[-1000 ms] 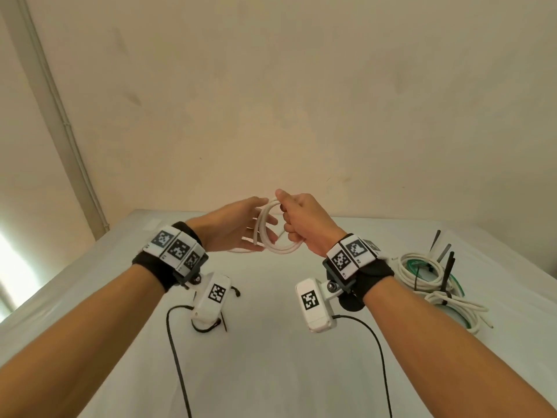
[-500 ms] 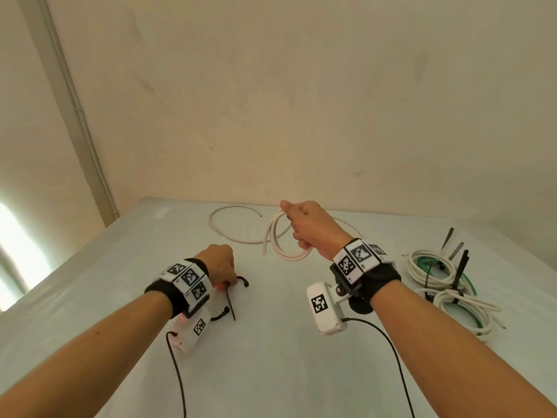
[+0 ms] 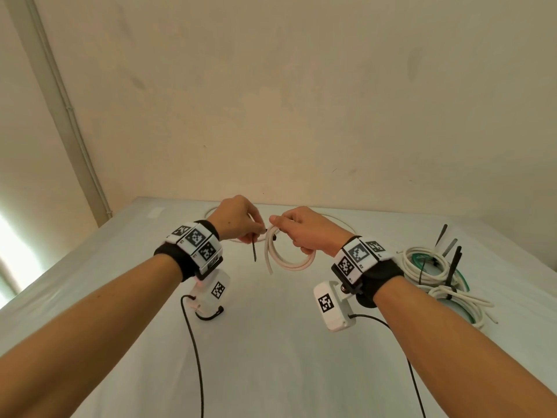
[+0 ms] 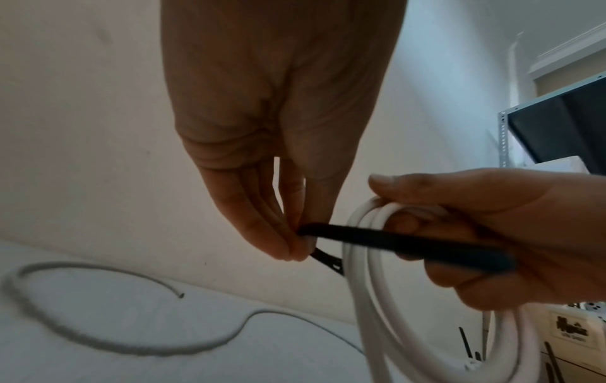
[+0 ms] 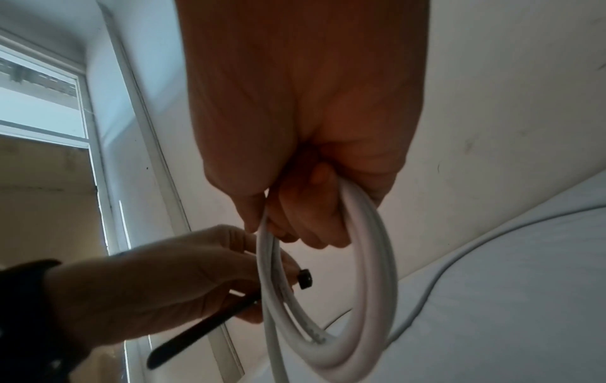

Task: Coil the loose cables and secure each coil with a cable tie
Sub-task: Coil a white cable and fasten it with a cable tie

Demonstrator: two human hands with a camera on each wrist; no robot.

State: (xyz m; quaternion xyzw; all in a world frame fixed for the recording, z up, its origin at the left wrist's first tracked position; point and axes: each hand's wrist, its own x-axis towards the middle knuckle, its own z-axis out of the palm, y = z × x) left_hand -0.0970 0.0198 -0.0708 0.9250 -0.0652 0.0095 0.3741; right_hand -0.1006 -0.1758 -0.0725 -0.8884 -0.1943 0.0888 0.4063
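My right hand (image 3: 289,233) grips a small coil of white cable (image 3: 291,262) at its top, held up over the white table (image 3: 271,357). My left hand (image 3: 256,229) pinches a black cable tie (image 3: 254,250) just left of the coil. In the left wrist view the fingertips (image 4: 295,248) hold the tie (image 4: 410,243) near its head, its strap lying across the coil (image 4: 367,272). The right wrist view shows the tie's head (image 5: 305,278) poking through the coil (image 5: 373,259). A loose white cable (image 3: 339,221) lies on the table behind my hands.
Two tied coils of white and green cable (image 3: 428,263) (image 3: 461,303) lie at the table's right, with black tie tails (image 3: 455,260) sticking up. A beige wall (image 3: 301,116) rises directly behind the table.
My left hand let go of the coil, went down to the table for the black tie, and has come back up beside the coil. My right hand kept hold of the coil.
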